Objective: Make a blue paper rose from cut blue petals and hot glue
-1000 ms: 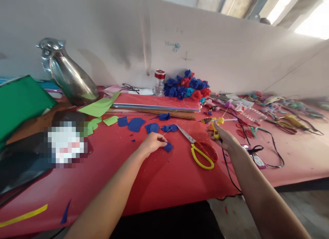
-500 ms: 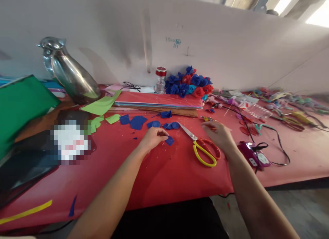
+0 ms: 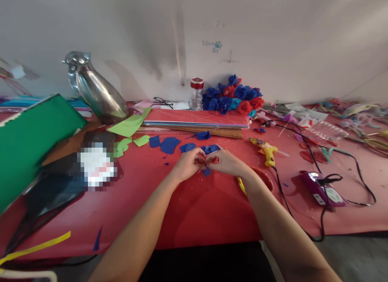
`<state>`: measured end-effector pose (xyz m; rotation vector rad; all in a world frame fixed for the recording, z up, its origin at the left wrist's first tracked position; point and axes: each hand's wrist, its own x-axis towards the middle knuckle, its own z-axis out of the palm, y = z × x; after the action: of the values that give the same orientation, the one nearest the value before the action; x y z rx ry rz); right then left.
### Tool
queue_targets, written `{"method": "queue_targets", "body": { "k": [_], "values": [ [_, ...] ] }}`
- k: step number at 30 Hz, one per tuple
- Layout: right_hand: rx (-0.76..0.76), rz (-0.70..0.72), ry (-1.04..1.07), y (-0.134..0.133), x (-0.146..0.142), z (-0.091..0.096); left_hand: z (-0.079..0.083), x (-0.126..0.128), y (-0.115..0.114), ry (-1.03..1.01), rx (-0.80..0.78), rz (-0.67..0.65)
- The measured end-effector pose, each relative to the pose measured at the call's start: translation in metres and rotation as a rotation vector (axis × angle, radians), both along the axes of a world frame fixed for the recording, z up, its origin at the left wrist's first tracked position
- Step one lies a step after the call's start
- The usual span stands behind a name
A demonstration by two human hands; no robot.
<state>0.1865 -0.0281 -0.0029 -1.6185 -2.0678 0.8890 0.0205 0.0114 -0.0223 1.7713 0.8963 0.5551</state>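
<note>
My left hand (image 3: pixel 189 165) and my right hand (image 3: pixel 227 164) meet over the red table, fingertips curled in and almost touching. A small blue crepe-paper piece (image 3: pixel 206 172) shows just below the fingertips; my left hand appears to pinch it. My right hand's fingers are closed, and what they hold is hidden. The scissors (image 3: pixel 241 185), with yellow and red handles, lie mostly under my right wrist. Beyond my hands, several blue paper pieces (image 3: pixel 169 145) lie in a row. Right of my right hand rests a yellow glue gun (image 3: pixel 269 155).
At the back are a metal jug (image 3: pixel 100 90), a stack of coloured sheets (image 3: pixel 194 117), a clear jar with red lid (image 3: pixel 197 94) and blue and red paper flowers (image 3: pixel 232 96). A purple power strip (image 3: pixel 323 189) with black cords lies right. A green folder (image 3: pixel 39 140) stands left.
My right hand has moved left from beside the glue gun to meet my left hand. The glue gun now shows fully, and the scissors are partly covered. The view has shifted slightly.
</note>
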Motion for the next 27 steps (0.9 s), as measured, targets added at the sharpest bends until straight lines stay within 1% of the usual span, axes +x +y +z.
{"method": "queue_targets", "body": {
  "k": [3,6,9,14,16,18,20,22,23,25,27],
  "values": [
    [-0.013,-0.085,0.016,0.0,-0.001,-0.006,0.002,0.0,-0.001,-0.019,-0.018,-0.01],
    [-0.024,-0.132,0.066,0.001,0.001,-0.011,0.003,0.0,-0.002,-0.026,-0.029,0.005],
    [-0.042,-0.108,0.15,0.001,0.006,-0.013,0.002,0.001,-0.002,-0.018,-0.025,0.012],
    [-0.125,-0.032,0.287,0.002,0.011,-0.016,-0.003,0.002,-0.002,0.017,-0.011,0.003],
    [-0.133,-0.027,0.301,0.002,0.011,-0.016,-0.004,0.002,-0.002,0.018,-0.01,-0.009],
    [-0.124,-0.054,0.318,0.002,0.01,-0.017,-0.004,0.002,-0.002,0.019,0.012,0.003],
    [-0.083,-0.152,0.364,0.003,0.01,-0.017,-0.002,0.002,-0.001,0.011,0.071,0.066],
    [-0.009,-0.324,0.455,0.004,0.011,-0.015,0.001,0.001,0.0,-0.032,0.131,0.179],
    [0.025,-0.413,0.518,0.004,0.011,-0.014,0.003,0.0,0.0,-0.063,0.135,0.234],
    [0.067,-0.554,0.678,0.005,0.012,-0.011,0.006,-0.001,-0.001,-0.126,0.068,0.314],
    [0.067,-0.624,0.866,0.006,0.012,-0.008,0.008,-0.001,-0.003,-0.21,-0.064,0.324]
  ]
}}
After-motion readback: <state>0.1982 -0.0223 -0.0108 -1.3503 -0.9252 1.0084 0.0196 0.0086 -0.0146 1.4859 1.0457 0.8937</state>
